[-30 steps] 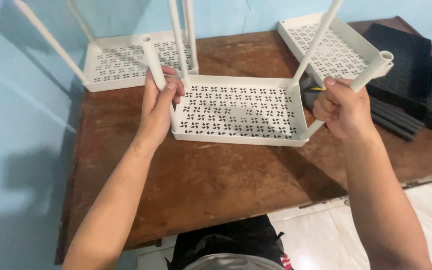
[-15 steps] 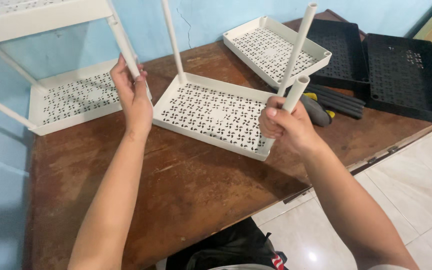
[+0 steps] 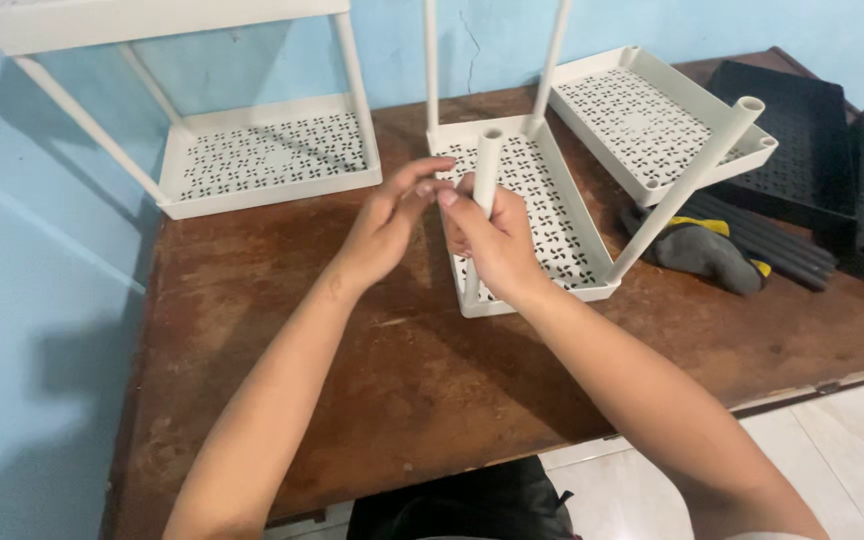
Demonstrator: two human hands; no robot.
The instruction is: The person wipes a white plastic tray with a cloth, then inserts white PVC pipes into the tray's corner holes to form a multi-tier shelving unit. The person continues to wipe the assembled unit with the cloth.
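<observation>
Tube (image 3: 485,175), white and upright at the frame's centre, rises from the near-left corner socket of the perforated white tray (image 3: 537,215); the right hand (image 3: 492,240) wraps closed around its lower length, while the left hand (image 3: 384,222), fingers loosely extended, touches it from the left.

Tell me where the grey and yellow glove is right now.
In the head view, the grey and yellow glove lies on the wooden table, right of the white tray the hands work on, just before the black trays.
</observation>
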